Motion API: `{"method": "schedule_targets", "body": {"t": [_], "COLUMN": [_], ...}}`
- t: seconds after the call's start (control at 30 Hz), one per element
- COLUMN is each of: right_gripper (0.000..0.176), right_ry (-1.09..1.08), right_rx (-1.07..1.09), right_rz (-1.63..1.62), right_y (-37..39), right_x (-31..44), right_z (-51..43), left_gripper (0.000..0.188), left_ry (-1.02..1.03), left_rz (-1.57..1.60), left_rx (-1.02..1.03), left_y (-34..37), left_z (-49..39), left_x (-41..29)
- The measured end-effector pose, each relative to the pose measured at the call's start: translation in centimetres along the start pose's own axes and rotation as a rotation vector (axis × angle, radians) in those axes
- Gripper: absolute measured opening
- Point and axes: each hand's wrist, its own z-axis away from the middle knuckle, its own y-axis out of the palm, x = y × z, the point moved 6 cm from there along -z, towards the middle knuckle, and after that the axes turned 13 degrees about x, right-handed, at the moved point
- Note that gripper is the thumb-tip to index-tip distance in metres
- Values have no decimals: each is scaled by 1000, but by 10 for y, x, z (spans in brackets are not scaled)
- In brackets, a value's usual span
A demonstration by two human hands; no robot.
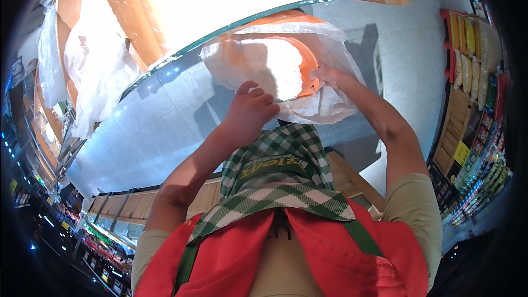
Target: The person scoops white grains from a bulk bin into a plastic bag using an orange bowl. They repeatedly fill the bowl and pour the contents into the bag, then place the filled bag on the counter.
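An orange plastic container (308,64) stands before me, with a clear plastic bag (336,105) draped around it. Inside lies a heap of white, powdery-looking stuff (255,55), partly in bright light. My right hand (332,76) grips the container's right edge along with some of the bag film. At the near left side of the bag is my left hand (253,109), its fingers curled and its back towards me. Its fingertips are partly hidden, so whether it pinches the film cannot be told.
A brightly lit wooden counter (150,16) with a dark green edge (264,13) runs beyond the container. Plastic sheets (97,70) hang at its left. Grey tiled floor (152,132) lies below. Shelves with bagged goods (466,57) stand at right. My checked apron (272,202) hangs close behind the bag.
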Motion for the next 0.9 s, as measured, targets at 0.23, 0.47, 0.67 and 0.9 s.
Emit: {"method": "schedule_targets", "body": {"t": [0.23, 0.47, 0.67, 0.9], "right_gripper": [59, 60, 55, 48], "right_ry": [4, -158, -293, -156], "right_rx": [18, 4, -11, 40], "right_rz": [-26, -168, -174, -90], "right_y": [11, 13, 27, 26], "right_x": [7, 5, 18, 21], "right_z": [36, 53, 55, 54], "left_gripper": [11, 12, 15, 13], "left_ry": [-22, -6, 46, -28], "left_rz": [-33, -48, -20, -68], "left_rx": [-13, 5, -78, -26], "left_y": [0, 12, 15, 19], "left_z": [29, 44, 51, 58], "left_x": [-6, -11, -15, -16]}}
